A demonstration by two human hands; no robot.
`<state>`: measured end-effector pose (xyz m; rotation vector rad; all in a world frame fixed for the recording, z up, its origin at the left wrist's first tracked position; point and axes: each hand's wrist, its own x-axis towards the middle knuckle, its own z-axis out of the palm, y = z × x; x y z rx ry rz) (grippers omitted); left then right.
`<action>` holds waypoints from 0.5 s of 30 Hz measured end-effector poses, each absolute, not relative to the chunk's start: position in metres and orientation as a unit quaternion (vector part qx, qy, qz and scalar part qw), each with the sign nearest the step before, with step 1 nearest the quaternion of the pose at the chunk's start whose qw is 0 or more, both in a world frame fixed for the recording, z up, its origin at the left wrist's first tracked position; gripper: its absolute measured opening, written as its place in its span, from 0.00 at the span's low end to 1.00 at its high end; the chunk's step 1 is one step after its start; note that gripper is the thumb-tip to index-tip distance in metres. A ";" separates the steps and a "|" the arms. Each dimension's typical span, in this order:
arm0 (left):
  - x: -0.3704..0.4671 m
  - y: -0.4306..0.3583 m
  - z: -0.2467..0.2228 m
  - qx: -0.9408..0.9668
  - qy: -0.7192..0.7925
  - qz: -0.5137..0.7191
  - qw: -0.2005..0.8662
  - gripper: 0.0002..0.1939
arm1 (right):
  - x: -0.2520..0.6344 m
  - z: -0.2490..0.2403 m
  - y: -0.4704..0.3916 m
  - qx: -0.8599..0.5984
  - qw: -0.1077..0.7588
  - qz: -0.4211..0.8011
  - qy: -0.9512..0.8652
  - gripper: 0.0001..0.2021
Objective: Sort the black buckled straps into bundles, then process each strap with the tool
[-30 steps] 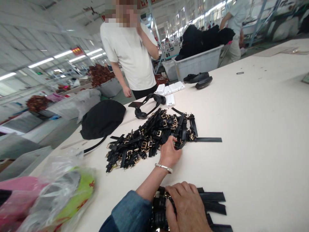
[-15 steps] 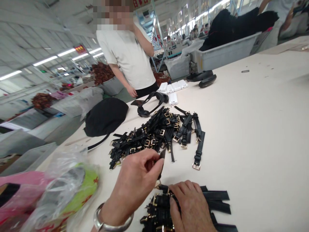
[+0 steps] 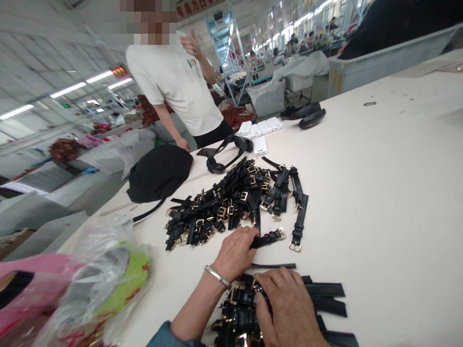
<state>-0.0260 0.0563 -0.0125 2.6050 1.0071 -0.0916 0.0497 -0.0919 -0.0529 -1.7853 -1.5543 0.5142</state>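
Note:
My left hand [image 3: 237, 250], with a silver bangle at the wrist, is closed on a short black buckle strap [image 3: 269, 238] with a gold buckle at its far end. Just beyond lies a tangled pile of black buckle straps [image 3: 217, 212]. A thin black strip [image 3: 277, 265] rests on the table, partly behind that hand. Nearer to me, my right hand [image 3: 289, 308] curls over a row of straps [image 3: 240, 318] laid side by side, buckles to the left and tails to the right. Its palm hides their middle parts.
On the pale table [image 3: 379, 193] are a black cap [image 3: 161, 173], a black head strap device [image 3: 227, 154], white boxes [image 3: 259, 145] and a black case [image 3: 307, 115]. Plastic bags [image 3: 119, 284] sit at the left. A person in a white shirt [image 3: 177, 86] stands opposite.
My left hand has moved forward and right, lowering to the table beside the pile; a buckle strap now shows in it. My right hand has stayed put. The person opposite has raised a hand.

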 end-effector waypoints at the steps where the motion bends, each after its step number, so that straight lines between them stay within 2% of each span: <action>1: -0.026 0.056 -0.014 0.914 0.366 -0.029 0.172 0.18 | 0.050 -0.053 -0.092 -0.691 0.350 0.198 -0.601 0.14; 8: -0.049 0.069 0.010 0.882 0.425 0.006 0.204 0.08 | 0.050 -0.051 -0.094 -0.690 0.349 0.206 -0.599 0.13; 12: -0.069 0.060 0.039 0.789 0.465 0.027 0.401 0.15 | 0.049 -0.049 -0.095 -0.693 0.350 0.201 -0.597 0.13; 15: -0.084 0.049 0.057 0.732 0.485 0.002 0.479 0.10 | 0.048 -0.050 -0.096 -0.688 0.375 0.184 -0.593 0.12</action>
